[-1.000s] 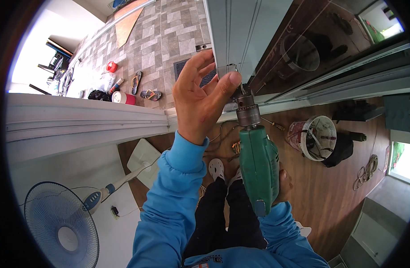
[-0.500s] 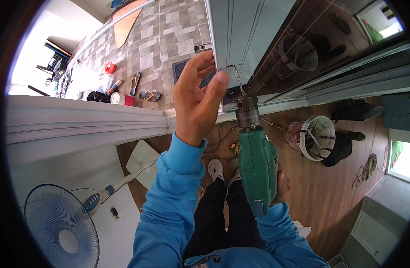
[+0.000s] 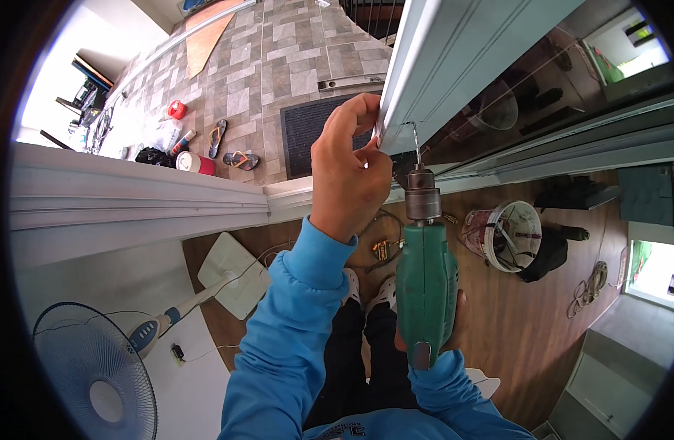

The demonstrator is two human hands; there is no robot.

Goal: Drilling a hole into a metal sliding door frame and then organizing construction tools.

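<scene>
My right hand (image 3: pixel 460 321) is wrapped around a green power drill (image 3: pixel 426 286), mostly hidden behind its body. From the drill's metal chuck (image 3: pixel 423 194) a thin drill bit (image 3: pixel 417 147) points away from me. Its tip is at the face of a white door frame (image 3: pixel 462 66) marked with pencil-like lines; whether it touches cannot be told. Just left of the bit, my left hand (image 3: pixel 352 165) has its fingers curled on the frame's left edge, with the thumb bent in.
A paint-stained bucket of tools (image 3: pixel 491 246) stands on the wood floor at right, near coiled cord (image 3: pixel 590 290). A fan (image 3: pixel 95 374) is at lower left. Beyond the sill lie a dark doormat (image 3: pixel 300 143), a spirit level (image 3: pixel 348 83) and flip-flops (image 3: pixel 241 160).
My left hand has moved right and closed its fingers on the frame's edge. The drill has shifted slightly right and straightened, its bit now at the frame's face. The view has turned a little.
</scene>
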